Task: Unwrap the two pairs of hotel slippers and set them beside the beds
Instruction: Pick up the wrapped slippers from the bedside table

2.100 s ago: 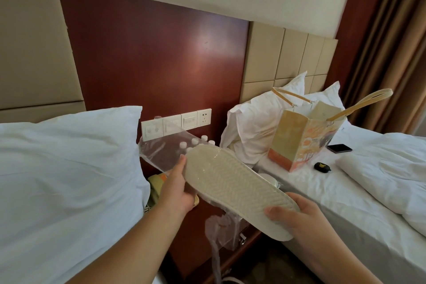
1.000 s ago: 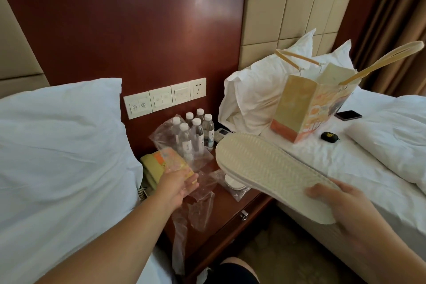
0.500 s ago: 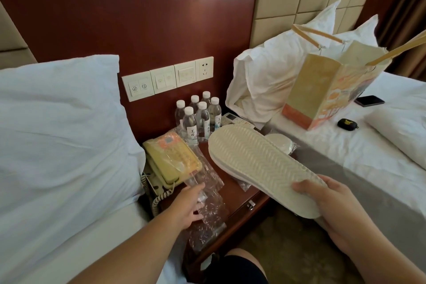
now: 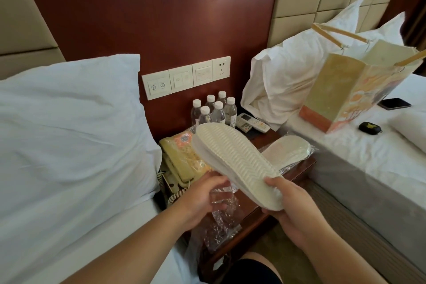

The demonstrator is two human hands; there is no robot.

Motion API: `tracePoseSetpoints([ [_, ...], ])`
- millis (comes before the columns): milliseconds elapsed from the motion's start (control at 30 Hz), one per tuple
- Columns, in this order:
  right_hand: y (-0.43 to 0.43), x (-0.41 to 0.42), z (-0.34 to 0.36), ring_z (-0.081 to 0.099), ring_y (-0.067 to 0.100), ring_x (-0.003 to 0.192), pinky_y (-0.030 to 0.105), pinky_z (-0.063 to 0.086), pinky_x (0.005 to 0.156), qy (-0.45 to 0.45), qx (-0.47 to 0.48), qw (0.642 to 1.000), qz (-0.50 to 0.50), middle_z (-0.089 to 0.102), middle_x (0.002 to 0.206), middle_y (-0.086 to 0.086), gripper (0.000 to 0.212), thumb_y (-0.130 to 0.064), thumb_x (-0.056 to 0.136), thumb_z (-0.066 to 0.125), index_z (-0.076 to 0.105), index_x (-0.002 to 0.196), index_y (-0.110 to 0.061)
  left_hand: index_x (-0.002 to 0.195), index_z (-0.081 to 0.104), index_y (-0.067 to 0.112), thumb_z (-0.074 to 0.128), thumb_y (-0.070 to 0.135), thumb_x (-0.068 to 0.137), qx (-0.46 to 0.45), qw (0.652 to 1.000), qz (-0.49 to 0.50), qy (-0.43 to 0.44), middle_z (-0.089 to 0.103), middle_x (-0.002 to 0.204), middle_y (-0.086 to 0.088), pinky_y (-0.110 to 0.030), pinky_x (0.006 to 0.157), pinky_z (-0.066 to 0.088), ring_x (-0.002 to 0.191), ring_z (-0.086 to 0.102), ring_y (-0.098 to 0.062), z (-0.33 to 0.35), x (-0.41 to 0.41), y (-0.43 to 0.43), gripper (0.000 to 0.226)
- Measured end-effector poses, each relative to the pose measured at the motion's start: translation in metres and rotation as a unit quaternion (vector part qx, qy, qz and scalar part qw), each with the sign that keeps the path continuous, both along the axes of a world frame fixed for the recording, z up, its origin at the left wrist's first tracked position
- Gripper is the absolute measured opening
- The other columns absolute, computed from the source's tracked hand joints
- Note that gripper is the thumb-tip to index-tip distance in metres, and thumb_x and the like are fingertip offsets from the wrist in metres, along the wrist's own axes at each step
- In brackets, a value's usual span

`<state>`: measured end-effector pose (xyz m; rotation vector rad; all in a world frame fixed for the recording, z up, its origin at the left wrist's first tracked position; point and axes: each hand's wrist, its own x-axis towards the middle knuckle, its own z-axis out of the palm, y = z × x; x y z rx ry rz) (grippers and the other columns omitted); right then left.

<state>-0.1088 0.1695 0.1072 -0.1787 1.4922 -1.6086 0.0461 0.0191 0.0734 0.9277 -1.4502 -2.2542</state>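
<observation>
Slippers [image 4: 237, 163], soles up, sit above the nightstand [image 4: 250, 214], my right hand [image 4: 292, 210] gripping the heel end. My left hand [image 4: 202, 196] meets their edge, fingers half curled; I cannot tell if it grips.

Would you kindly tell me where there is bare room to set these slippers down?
Bare sheet on the right bed, between paper bag and mattress edge; carpet between nightstand and that bed. Nightstand is crowded: telephone, bottles, remote, wrapped slippers, empty wrapper.
</observation>
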Motion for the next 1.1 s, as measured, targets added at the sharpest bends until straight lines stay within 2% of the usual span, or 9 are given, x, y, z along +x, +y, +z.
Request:
tracePoseSetpoints([
  [133,-0.016,0.016,-0.007,0.073,0.032,0.085,0.032,0.056,0.054,-0.033,0.007,0.999,0.038,0.071,0.11,0.016,0.033,-0.022,0.082,0.075,0.067,0.112,-0.01,0.127,0.057,0.009,0.068,0.022,0.087,0.025,0.998,0.041,0.049,0.064,0.124,-0.02,-0.056,0.096,0.05,0.107,0.065,-0.035,-0.001,0.002,0.003,0.044],
  [233,-0.025,0.021,-0.01,0.073,0.028,0.077,0.035,0.057,0.057,-0.004,0.005,0.997,0.073,0.066,0.115,0.016,0.033,-0.023,0.085,0.073,0.061,0.115,-0.017,0.13,0.053,0.008,0.073,0.017,0.078,0.058,0.993,0.055,0.09,0.064,0.126,-0.019,-0.055,0.091,0.053,0.11,0.065,-0.036,-0.006,0.007,-0.002,0.057],
  [367,-0.039,0.022,-0.01,0.066,0.023,0.098,0.034,0.061,0.062,0.142,0.073,0.982,0.105,0.054,0.119,-0.005,0.047,-0.027,0.088,0.068,0.047,0.116,-0.059,0.128,0.054,0.012,0.073,0.011,0.08,0.072,0.988,0.07,0.116,0.066,0.124,-0.017,-0.048,0.082,0.057,0.109,0.066,-0.036,-0.013,0.01,-0.011,0.052],
  [433,-0.044,0.026,-0.012,0.052,0.019,0.116,0.021,0.058,0.062,0.286,0.117,0.937,0.162,0.039,0.134,-0.013,0.044,-0.039,0.088,0.065,0.043,0.105,-0.072,0.127,0.054,0.015,0.07,0.007,0.084,0.058,0.989,0.084,0.103,0.068,0.121,-0.015,-0.046,0.079,0.058,0.105,0.068,-0.035,-0.021,0.01,-0.016,0.047],
  [533,-0.048,0.03,-0.025,0.026,0.018,0.136,0.042,0.044,0.106,0.506,0.205,0.804,0.236,0.014,0.145,-0.024,0.077,-0.077,0.066,0.062,0.036,0.135,-0.056,0.127,0.053,0.018,0.064,0.001,0.089,0.028,0.992,0.1,0.076,0.072,0.114,-0.012,-0.044,0.076,0.058,0.1,0.07,-0.033,-0.033,0.008,-0.024,0.043],
  [633,-0.059,0.035,-0.032,0.032,0.018,0.134,0.044,0.039,0.11,0.581,0.232,0.736,0.257,0.023,0.145,-0.014,0.097,-0.073,0.06,0.065,0.032,0.145,-0.04,0.125,0.052,0.021,0.067,0.007,0.089,-0.015,0.995,0.091,0.035,0.074,0.109,-0.005,-0.039,0.072,0.058,0.098,0.072,-0.026,-0.046,0.003,-0.03,0.042],
  [733,-0.07,0.034,-0.036,0.06,0.011,0.098,0.032,0.062,0.072,0.517,0.197,0.8,0.233,0.051,0.126,-0.011,0.067,-0.033,0.076,0.066,0.045,0.14,-0.032,0.121,0.053,0.023,0.066,0.007,0.09,-0.034,0.996,0.085,-0.015,0.071,0.114,-0.004,-0.042,0.076,0.061,0.1,0.07,-0.024,-0.062,-0.003,-0.038,0.037],
  [833,-0.076,0.023,-0.038,0.064,0.008,0.068,0.029,0.061,0.053,0.471,0.174,0.858,0.109,0.063,0.09,-0.014,0.042,-0.012,0.087,0.053,0.058,0.125,-0.03,0.122,0.054,0.024,0.068,0.006,0.089,-0.039,0.99,0.115,-0.07,0.063,0.118,-0.004,-0.04,0.073,0.062,0.105,0.065,-0.024,-0.078,-0.007,-0.05,0.04],
  [1100,-0.088,0.003,-0.039,0.06,0.004,0.071,0.009,0.04,0.036,0.367,0.144,0.919,-0.013,0.059,0.091,-0.022,0.031,-0.019,0.094,0.047,0.051,0.111,-0.045,0.08,0.057,0.018,0.074,0.051,0.078,-0.308,0.874,0.148,-0.345,0.068,0.068,0.003,-0.027,0.053,0.047,0.059,0.064,-0.012,-0.102,-0.005,-0.062,0.037],
])
